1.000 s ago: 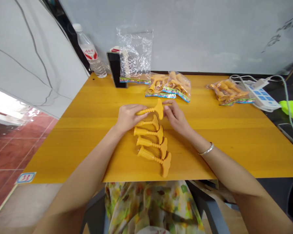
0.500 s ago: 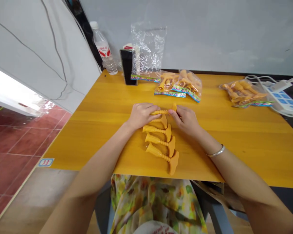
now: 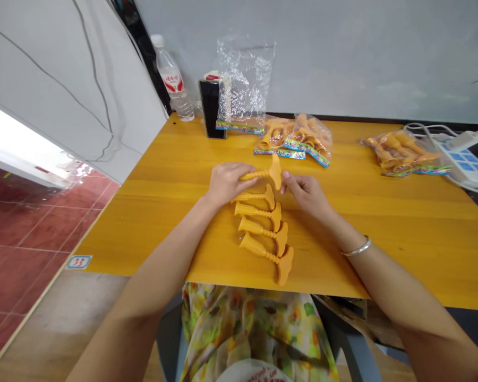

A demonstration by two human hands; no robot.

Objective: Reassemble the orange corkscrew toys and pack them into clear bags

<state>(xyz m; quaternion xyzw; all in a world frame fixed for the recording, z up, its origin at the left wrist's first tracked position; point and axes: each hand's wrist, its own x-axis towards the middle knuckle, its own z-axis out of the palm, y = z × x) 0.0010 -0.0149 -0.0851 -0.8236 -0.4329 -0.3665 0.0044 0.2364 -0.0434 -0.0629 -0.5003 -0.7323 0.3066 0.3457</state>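
Observation:
My left hand (image 3: 229,183) grips the ribbed stem of an orange plastic horn-shaped piece (image 3: 265,173), holding it just above the table. Its fan-shaped end points up and to the right. My right hand (image 3: 306,194) sits beside that end, fingertips at its edge, holding nothing that I can see. Just below my hands, several matching pieces (image 3: 262,218) lie side by side on the wooden table (image 3: 163,212), their fan-shaped ends to the right. The nearest lies close to my left hand.
Beyond my hands stand sealed bags of orange pieces (image 3: 293,139), and another bag (image 3: 400,154) lies to the right. Further back are a crumpled transparent bag (image 3: 246,79), a black upright object (image 3: 211,109) and a water bottle (image 3: 171,79). A power strip (image 3: 462,163) sits at the right edge.
The held piece has turned, its fan-shaped end swinging from edge-on to facing up. My right hand has moved slightly away from it. The view has shifted a little since the oldest frame.

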